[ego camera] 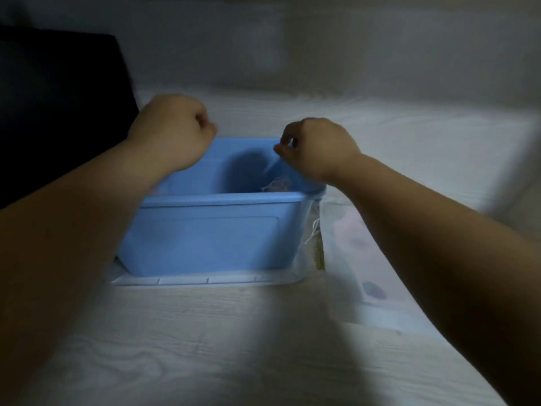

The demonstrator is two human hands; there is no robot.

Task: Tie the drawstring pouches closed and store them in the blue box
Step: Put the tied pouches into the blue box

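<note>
The blue box (205,235) stands open on the table in front of me. Both my hands hover above its far rim. My left hand (175,130) is curled into a fist over the box's back left corner, and I see nothing in it. Over the right side, my right hand (316,148) pinches the top of a sheer drawstring pouch (276,184), which hangs down inside the box as a faint blurred streak. More sheer pouches (354,247) lie flat on the table to the right of the box, partly under my right forearm.
The box sits on a white lid (205,280) on a pale wood-grain table (234,347). A dark object (58,98) stands at the back left. A pale wall runs behind. The picture is dim and motion-blurred.
</note>
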